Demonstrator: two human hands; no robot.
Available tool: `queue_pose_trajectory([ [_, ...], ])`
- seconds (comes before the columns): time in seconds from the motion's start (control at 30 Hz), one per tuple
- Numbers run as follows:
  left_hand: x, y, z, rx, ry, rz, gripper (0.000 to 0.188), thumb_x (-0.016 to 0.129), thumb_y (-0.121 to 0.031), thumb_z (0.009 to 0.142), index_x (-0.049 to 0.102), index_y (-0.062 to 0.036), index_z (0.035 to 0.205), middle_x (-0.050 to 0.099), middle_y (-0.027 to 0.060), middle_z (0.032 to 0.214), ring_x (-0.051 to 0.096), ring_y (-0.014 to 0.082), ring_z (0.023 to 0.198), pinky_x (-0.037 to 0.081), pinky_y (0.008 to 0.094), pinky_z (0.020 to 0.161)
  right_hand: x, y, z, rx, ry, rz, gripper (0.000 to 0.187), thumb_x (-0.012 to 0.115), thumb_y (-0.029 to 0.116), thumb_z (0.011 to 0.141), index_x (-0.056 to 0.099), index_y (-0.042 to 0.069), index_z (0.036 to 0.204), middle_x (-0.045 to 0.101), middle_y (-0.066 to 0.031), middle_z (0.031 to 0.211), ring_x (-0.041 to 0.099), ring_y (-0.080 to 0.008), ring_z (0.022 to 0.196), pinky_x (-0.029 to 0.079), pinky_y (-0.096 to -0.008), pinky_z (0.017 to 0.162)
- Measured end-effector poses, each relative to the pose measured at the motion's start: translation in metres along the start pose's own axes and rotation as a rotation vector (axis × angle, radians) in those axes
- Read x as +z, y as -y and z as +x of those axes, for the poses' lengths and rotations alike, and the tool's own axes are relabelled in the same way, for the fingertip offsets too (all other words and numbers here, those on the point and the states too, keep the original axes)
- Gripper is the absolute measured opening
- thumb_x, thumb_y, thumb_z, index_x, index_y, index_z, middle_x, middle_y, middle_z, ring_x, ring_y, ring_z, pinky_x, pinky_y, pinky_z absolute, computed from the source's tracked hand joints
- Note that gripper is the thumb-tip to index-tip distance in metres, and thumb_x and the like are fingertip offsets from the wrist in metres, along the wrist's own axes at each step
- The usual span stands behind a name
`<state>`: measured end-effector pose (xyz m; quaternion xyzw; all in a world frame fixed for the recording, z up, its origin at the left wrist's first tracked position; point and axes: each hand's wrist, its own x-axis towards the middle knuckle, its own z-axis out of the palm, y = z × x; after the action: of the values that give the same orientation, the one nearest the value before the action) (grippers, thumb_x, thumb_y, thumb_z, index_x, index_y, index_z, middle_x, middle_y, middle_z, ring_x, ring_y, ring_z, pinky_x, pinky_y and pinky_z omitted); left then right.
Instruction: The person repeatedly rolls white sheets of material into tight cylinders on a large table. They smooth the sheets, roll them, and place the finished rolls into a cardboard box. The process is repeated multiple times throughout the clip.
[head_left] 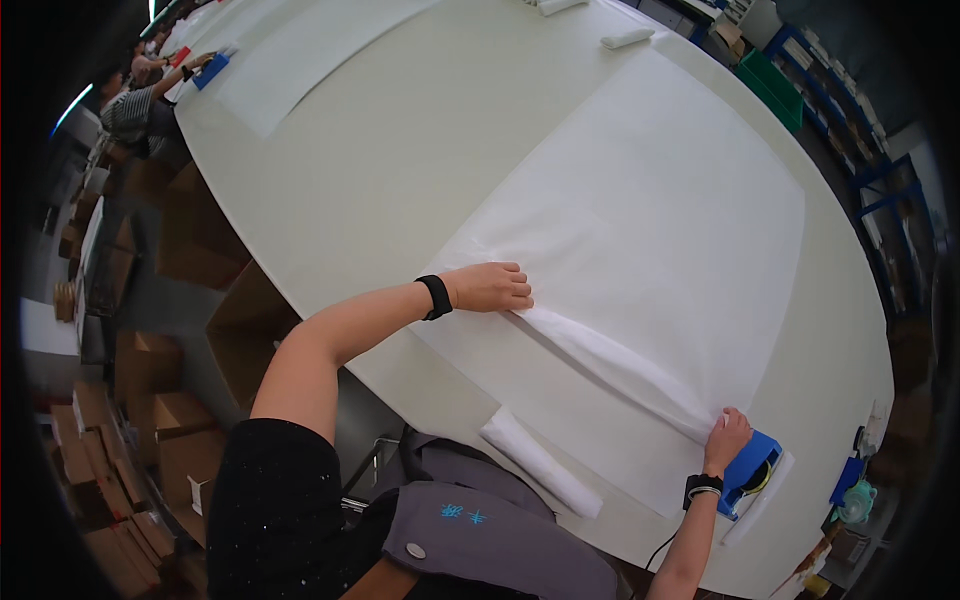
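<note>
A large, thin white sheet [680,220] is spread over the table, with a raised fold running across its near part. My left hand [492,287] is closed on the left end of that fold, fingers curled down. At the fold's right end, my right hand [728,438] pinches the same sheet. Close beside my right hand stands a blue tape dispenser [758,462], partly hidden by it. A rolled white bundle [540,462] lies at the near table edge, between my arms.
The pale table [350,200] has a curved-looking edge. A narrow white strip [760,500] lies past the dispenser; small white rolls [627,39] sit at the far edge. Cardboard boxes [185,440] crowd the left floor. Another person [130,110] works far left with a blue dispenser [211,70].
</note>
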<state>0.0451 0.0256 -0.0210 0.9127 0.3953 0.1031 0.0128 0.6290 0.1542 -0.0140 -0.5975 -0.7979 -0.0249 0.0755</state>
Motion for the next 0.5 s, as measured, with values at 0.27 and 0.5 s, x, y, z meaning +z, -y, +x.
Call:
queue_pose_trajectory([
  [0.27,0.008,0.0,0.0,-0.027,-0.009,0.056,0.011,0.06,-0.011,0.092,0.057,-0.0131,0.103,0.058,-0.0004,0.092,0.06,0.0171,0.093,0.048,0.0325,0.096,-0.027,0.358,0.002,0.214,0.011,1.801,0.069,0.034,0.042,0.11,0.01,0.001,0.159,0.018,-0.0194,0.165,0.019,-0.0294,0.154,0.019,-0.0437,0.124],
  [0.5,0.012,-0.002,-0.005,-0.053,-0.088,0.058,0.004,0.059,-0.013,0.091,0.056,-0.0142,0.093,0.059,-0.0017,0.09,0.06,0.0161,0.093,0.047,0.0344,0.094,0.028,0.408,0.006,0.221,-0.014,1.627,0.066,0.039,0.038,0.109,0.016,-0.001,0.157,0.025,-0.0222,0.161,0.025,-0.0311,0.152,0.022,-0.0414,0.122],
])
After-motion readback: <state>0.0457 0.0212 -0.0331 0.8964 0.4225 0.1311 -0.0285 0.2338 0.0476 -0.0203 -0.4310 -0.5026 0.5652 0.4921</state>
